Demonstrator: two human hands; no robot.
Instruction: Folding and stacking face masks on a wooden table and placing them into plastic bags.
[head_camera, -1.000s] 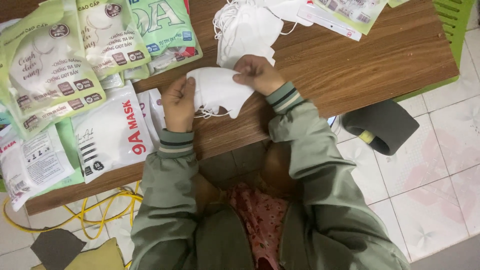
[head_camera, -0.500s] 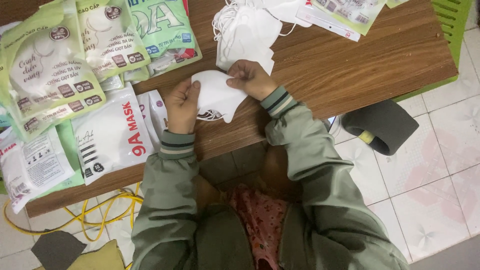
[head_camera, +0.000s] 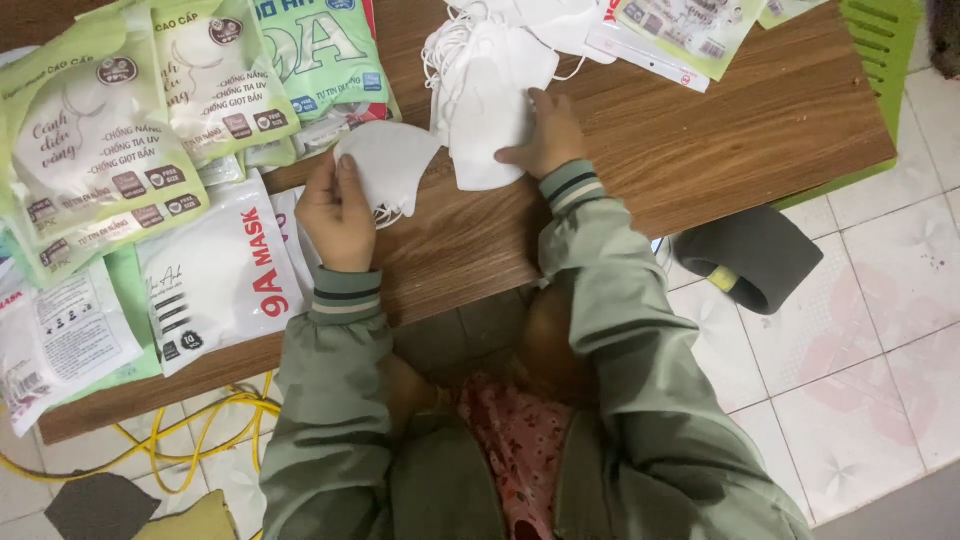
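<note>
So my left hand (head_camera: 338, 215) has a folded white mask (head_camera: 388, 165) pinched by its near edge, fingers closed on it and holding it just over the wooden table (head_camera: 720, 130). My right hand (head_camera: 545, 135) is lying flat with the fingers spread on the pile of white masks (head_camera: 490, 95) right next to it, not gripping anything that I can see, just pressing on the top one.

If I were doing this bit carefully I'd keep the pinch near the fold so the ear loops hanging underneath don't snag, and peel only one mask off the pile, since the loops at the top look tangled.

Room-wise: the left side is crowded with green mask packets (head_camera: 130, 130) and a white packet (head_camera: 215, 275) that hangs over the near edge, so I wouldn't sweep that way. The bare wood to the right of the pile is the open spot. A dark grey thing (head_camera: 750, 255) sits on the tile floor just off the table's right corner.
</note>
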